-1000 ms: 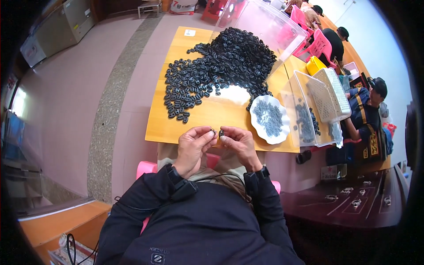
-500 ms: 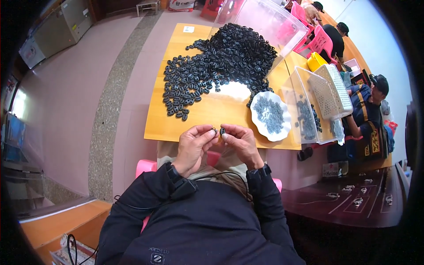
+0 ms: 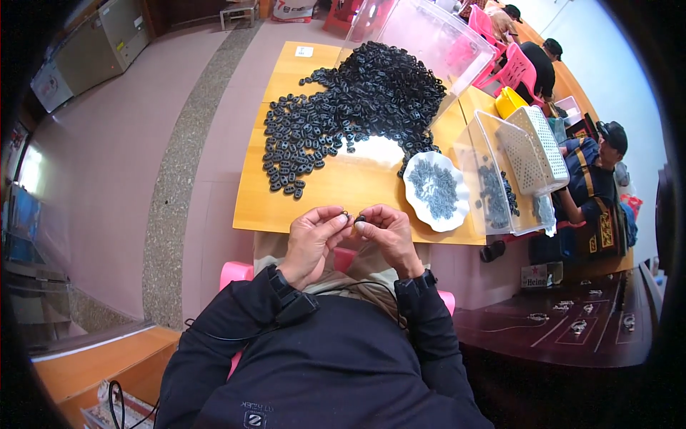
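Observation:
In front of the table's near edge, my two hands are held close together with fingertips almost meeting. My left hand (image 3: 314,237) pinches a small dark piece (image 3: 345,214) between thumb and forefinger; its exact shape is too small to tell. Between the thumb and fingers of my right hand (image 3: 390,234) is a black oval piece (image 3: 360,219), partly covered by the fingertips. A big heap of black two-holed oval pieces (image 3: 386,89) spreads over the wooden table (image 3: 336,204). Nearby on the right, a white scalloped dish (image 3: 424,208) holds many small grey translucent parts.
Right of the dish stands a clear bin (image 3: 468,154) with loose parts, and a white perforated basket (image 3: 532,154) rests on it. Behind are a yellow container (image 3: 509,101) and a large clear box (image 3: 457,53). Other people sit at the far right, one in a dark cap (image 3: 613,136).
Both hands stay in nearly the same place. The black oval piece in my right fingers has turned slightly and shows less of its face. The view has shifted a little.

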`<action>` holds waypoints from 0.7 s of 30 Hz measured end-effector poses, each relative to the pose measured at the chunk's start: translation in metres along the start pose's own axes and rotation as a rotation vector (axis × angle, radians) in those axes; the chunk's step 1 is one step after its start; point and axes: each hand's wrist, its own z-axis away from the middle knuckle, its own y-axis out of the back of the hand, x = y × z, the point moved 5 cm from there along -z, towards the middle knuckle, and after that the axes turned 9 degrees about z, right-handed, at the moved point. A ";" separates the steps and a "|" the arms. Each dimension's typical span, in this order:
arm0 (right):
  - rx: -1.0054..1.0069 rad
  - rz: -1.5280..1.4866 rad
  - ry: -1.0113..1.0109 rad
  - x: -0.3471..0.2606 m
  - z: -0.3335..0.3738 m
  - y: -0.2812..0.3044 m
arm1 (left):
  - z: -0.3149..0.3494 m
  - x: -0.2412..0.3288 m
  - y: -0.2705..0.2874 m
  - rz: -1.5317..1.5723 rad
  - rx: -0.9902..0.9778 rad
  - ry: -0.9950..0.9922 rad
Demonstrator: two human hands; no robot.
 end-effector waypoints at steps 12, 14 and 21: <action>0.125 0.057 0.019 0.001 0.001 -0.002 | -0.001 -0.003 0.004 0.033 0.038 0.040; 0.160 0.050 0.023 0.003 0.001 -0.002 | -0.001 -0.004 0.006 0.015 0.058 0.045; 0.228 0.259 0.220 -0.007 0.003 -0.011 | 0.001 -0.007 0.007 0.079 0.051 0.099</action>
